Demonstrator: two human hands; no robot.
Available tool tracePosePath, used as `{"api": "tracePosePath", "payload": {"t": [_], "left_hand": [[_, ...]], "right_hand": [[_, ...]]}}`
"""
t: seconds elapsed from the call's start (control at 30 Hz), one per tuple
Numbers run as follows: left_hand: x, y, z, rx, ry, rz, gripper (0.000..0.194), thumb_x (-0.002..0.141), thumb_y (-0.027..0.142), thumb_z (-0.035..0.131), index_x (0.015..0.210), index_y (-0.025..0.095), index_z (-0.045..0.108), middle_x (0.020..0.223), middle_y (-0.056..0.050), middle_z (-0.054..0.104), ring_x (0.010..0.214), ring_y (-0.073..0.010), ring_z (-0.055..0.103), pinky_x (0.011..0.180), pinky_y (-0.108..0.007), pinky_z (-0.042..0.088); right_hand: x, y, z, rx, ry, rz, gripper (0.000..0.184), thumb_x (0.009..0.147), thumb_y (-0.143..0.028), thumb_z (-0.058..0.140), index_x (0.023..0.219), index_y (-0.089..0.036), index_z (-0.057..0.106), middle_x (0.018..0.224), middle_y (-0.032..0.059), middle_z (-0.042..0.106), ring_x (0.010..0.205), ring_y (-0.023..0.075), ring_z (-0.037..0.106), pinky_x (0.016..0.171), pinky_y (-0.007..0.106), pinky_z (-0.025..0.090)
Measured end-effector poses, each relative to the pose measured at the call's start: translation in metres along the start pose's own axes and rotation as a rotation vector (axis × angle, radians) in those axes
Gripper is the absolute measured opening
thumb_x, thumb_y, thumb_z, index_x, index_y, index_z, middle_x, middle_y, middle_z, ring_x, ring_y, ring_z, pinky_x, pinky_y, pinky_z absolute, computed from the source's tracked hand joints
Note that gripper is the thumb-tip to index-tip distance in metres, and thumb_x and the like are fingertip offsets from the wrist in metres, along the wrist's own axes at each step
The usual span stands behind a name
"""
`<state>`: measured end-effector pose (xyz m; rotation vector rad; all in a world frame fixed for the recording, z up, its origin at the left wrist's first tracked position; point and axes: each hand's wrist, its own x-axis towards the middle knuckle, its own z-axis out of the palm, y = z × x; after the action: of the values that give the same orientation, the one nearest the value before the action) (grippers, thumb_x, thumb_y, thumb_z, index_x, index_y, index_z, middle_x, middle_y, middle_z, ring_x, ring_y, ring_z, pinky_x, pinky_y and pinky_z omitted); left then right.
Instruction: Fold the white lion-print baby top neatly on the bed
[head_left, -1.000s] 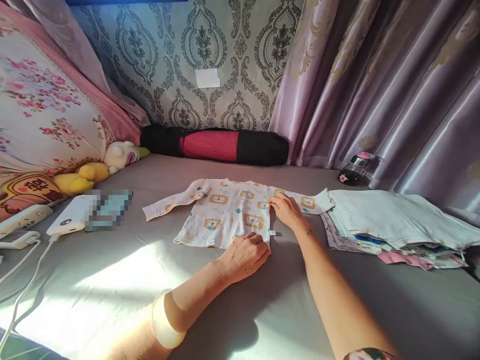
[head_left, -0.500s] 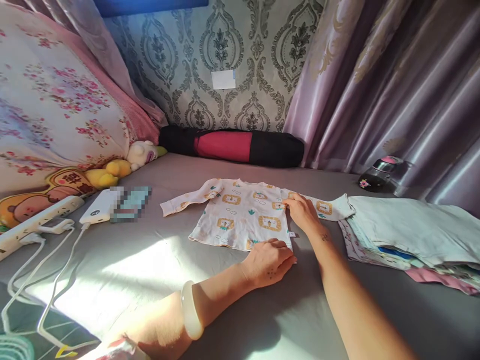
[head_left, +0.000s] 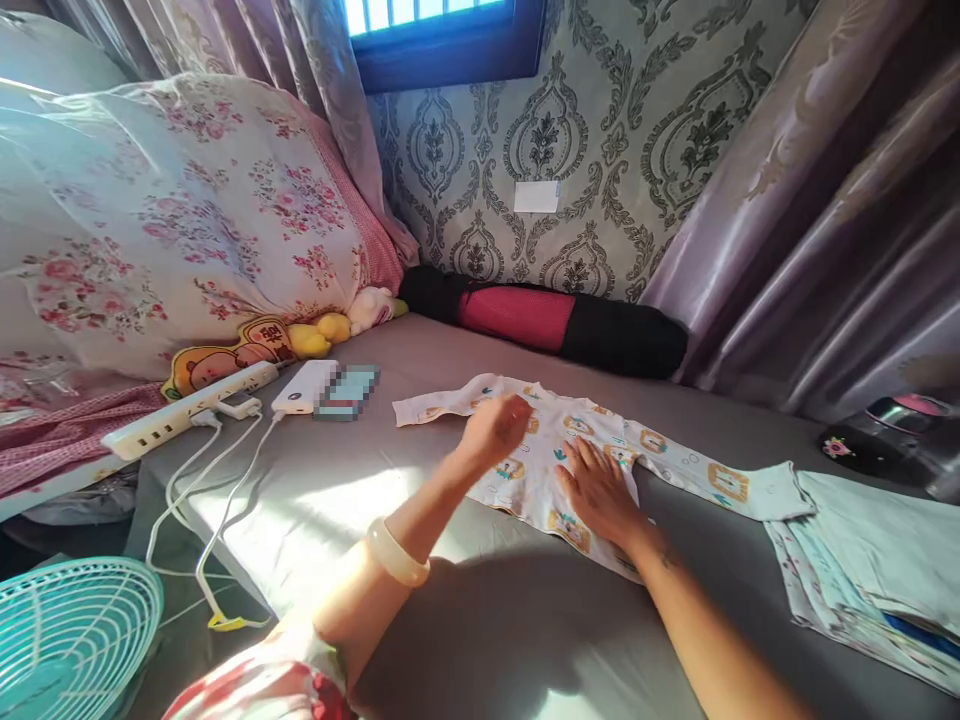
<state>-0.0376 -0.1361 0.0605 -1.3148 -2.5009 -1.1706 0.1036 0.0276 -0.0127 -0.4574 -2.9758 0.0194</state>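
A small white long-sleeved shirt (head_left: 540,470) with a tan lion print lies spread on the grey sheet, both sleeves stretched outward. My right hand (head_left: 596,490) rests flat on the lower right of its body, fingers apart. Over the shirt's left upper part is my left hand (head_left: 496,428), its fingers curled closed; what they hold, if anything, is hidden. A pale bangle (head_left: 397,553) circles my left wrist. The cuff of the right sleeve touches a pile of folded clothes (head_left: 885,540).
On the left are a power strip (head_left: 187,410) with cables, a white power bank (head_left: 307,387) and a blurred phone-like object (head_left: 346,392). A turquoise basket (head_left: 75,640) sits lower left. A black-and-red roll (head_left: 517,318) lies along the wall; a glass pot (head_left: 885,440) stands right.
My left hand has moved from the shirt's bottom hem up to its left upper part. The right hand has shifted from the side edge onto the body and flattened. The view has swung left.
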Motion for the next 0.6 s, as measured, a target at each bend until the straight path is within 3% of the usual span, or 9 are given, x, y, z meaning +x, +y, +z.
{"api": "tracePosePath", "payload": {"t": [0.17,0.3,0.4,0.47,0.53,0.6], "left_hand": [[0.014,-0.065,-0.042,0.27,0.233,-0.439,0.025,0.09,0.023,0.046,0.104,0.015,0.066,0.11,-0.013,0.068,0.109,-0.0254,0.06,0.097,-0.037,0.045],[0.007,-0.095,-0.056,0.376,0.328,-0.825,0.034,0.09,0.031,0.048,0.116,0.013,0.06,0.126,-0.02,0.057,0.122,-0.0356,0.05,0.098,-0.045,0.043],[0.003,-0.103,-0.059,0.367,0.316,-0.917,0.038,0.089,0.033,0.049,0.117,0.009,0.057,0.129,-0.023,0.053,0.124,-0.0375,0.047,0.098,-0.044,0.043],[0.002,-0.105,-0.059,0.359,0.299,-0.934,0.041,0.088,0.032,0.049,0.119,0.006,0.055,0.13,-0.026,0.052,0.123,-0.0376,0.047,0.098,-0.043,0.042],[0.002,-0.107,-0.059,0.352,0.285,-0.943,0.042,0.088,0.031,0.05,0.119,0.004,0.055,0.129,-0.027,0.051,0.123,-0.0377,0.048,0.097,-0.044,0.042],[0.001,-0.108,-0.061,0.349,0.284,-0.945,0.041,0.088,0.03,0.049,0.12,0.004,0.055,0.129,-0.027,0.052,0.122,-0.0377,0.049,0.096,-0.045,0.043]], "right_hand": [[0.0,-0.002,-0.007,-0.012,-0.056,0.031,0.059,0.1,-0.046,0.019,0.149,-0.018,0.036,0.159,0.0119,0.026,0.147,0.0261,0.019,0.118,0.049,0.015],[0.006,-0.005,-0.026,-0.038,-0.098,0.016,0.055,0.099,-0.044,0.028,0.144,-0.017,0.043,0.153,0.0149,0.036,0.141,0.0299,0.032,0.113,0.049,0.025],[0.024,-0.011,-0.041,-0.066,-0.15,0.004,0.046,0.098,-0.04,0.031,0.128,-0.017,0.057,0.134,0.0162,0.055,0.125,0.0306,0.049,0.104,0.048,0.034],[0.042,-0.017,-0.045,-0.064,-0.149,-0.012,0.044,0.1,-0.035,0.027,0.119,-0.016,0.062,0.126,0.0166,0.06,0.12,0.028,0.052,0.104,0.046,0.034],[0.063,-0.024,-0.04,-0.024,-0.153,-0.035,0.045,0.1,-0.033,0.026,0.126,-0.015,0.058,0.135,0.0165,0.055,0.129,0.0258,0.047,0.109,0.044,0.029],[0.083,-0.032,-0.031,0.03,-0.176,-0.024,0.05,0.1,-0.035,0.025,0.14,-0.014,0.047,0.151,0.0147,0.04,0.141,0.0248,0.033,0.114,0.044,0.022]]}}
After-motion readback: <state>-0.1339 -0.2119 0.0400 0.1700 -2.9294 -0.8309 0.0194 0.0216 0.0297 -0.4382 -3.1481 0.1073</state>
